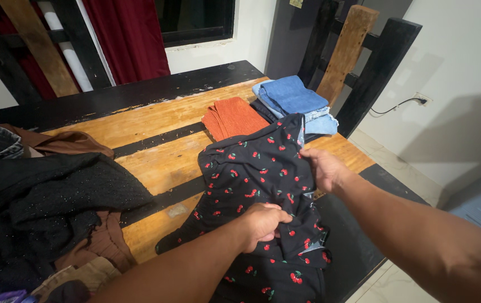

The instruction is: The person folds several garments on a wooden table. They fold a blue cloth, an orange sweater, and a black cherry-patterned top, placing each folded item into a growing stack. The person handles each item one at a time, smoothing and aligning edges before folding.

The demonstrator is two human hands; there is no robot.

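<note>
Closest to the lens: two bare forearms reaching out over a black cherry-print garment [246,174], spread rumpled across the near right part of a wooden table [156,120].

Left hand [263,221] clenched into a fist on a bunch of the fabric, low at the garment's middle. Right hand [322,168] pinching the garment's right edge, fingers curled under the cloth and thumb on top, lifting that edge slightly off the tabletop.

Beyond the garment, just touching its far edge: a folded orange ribbed cloth [233,116]. Farther beyond and to the right of the garment: a neat stack of blue denim [296,101]. Well to the left of the garment: an unsorted dark heap [38,202], black knit on top, with a brown garment [66,143] at its far side.

Judging by the two tidy folds beyond the garment and the loose heap to its left: folding in hand, at the stage of gathering and straightening, not yet creased into shape. Next move calling for a smooth pull outward on both grips to flatten the wrinkles, then a fold kept clear of the orange cloth, to avoid dragging it.
</note>
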